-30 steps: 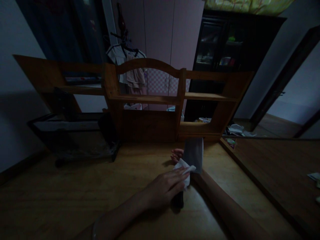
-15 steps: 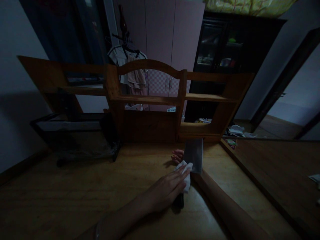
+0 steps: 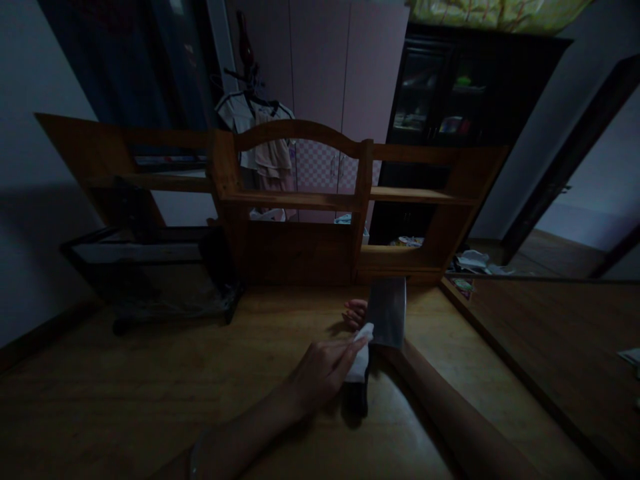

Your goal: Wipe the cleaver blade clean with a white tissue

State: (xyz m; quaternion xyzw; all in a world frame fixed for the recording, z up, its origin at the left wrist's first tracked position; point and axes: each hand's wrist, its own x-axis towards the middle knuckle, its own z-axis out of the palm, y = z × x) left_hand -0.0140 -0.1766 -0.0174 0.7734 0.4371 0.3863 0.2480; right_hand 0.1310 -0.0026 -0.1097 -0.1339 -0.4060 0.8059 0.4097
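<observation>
A cleaver (image 3: 387, 310) with a broad grey blade and a black handle (image 3: 356, 399) is above the desk, its handle toward me. My right hand (image 3: 356, 313) is behind the blade and supports it from underneath; only curled fingertips show at its left edge, and the palm is hidden. Between the fingers of my left hand (image 3: 325, 370) is a white cloth or tissue (image 3: 361, 360), pinched over the place where handle and blade meet. The cloth covers part of the handle.
A wooden shelf unit (image 3: 290, 200) stands along the desk's (image 3: 190, 373) far edge. At left is a dark-framed box-like object (image 3: 160, 280) with clear plastic on it. Farther back are a pink wardrobe (image 3: 320, 73), hanging clothes (image 3: 270, 143) and a black cabinet (image 3: 480, 87).
My left hand has drawn the white cloth off the blade, down and left toward the handle. Its fingers went from flat to pinched. The right hand and cleaver have hardly moved.
</observation>
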